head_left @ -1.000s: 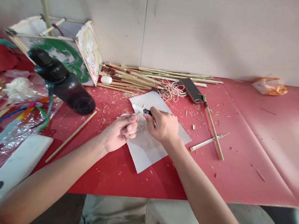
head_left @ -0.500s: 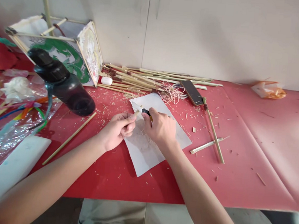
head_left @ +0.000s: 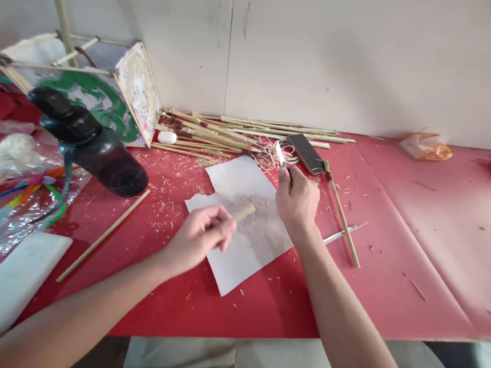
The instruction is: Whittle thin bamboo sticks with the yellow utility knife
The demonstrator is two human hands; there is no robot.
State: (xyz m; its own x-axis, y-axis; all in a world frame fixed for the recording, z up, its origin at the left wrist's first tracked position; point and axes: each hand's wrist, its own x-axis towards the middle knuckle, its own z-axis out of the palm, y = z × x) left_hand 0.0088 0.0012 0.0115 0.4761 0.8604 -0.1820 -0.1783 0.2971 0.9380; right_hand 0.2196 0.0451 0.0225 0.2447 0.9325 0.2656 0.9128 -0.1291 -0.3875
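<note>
Red covering (head_left: 391,288) spreads over the tabletop beneath me, running back to a pale panelled wall (head_left: 346,55), with fine shavings (head_left: 166,200) scattered across it. The short bamboo piece (head_left: 244,212) has its long axis slanting across my view: its free end points to the right and a little away from me, and its near end disappears into my left fingers. The knife (head_left: 281,154) points away from me, its blade leaning slightly to the left above the fist that grips it.

The bamboo piece sticks out from the fingertips of my left hand (head_left: 202,234), over the white paper (head_left: 239,258), in the space between my two hands and well apart from the blade. My left hand is pinched closed on it, though motion blurs its outline. My right hand (head_left: 299,200) is wrapped around the knife's handle, near the paper's right side, with the pink string (head_left: 267,154) and the phone (head_left: 305,153) just beyond.

A bundle of bamboo sticks (head_left: 215,135) lies along the wall. To my left a dark bottle (head_left: 90,142) leans in front of a painted box frame (head_left: 85,98), and one loose stick (head_left: 103,236) lies slantwise nearer me. Two crossed sticks (head_left: 345,224) lie right of the paper.
</note>
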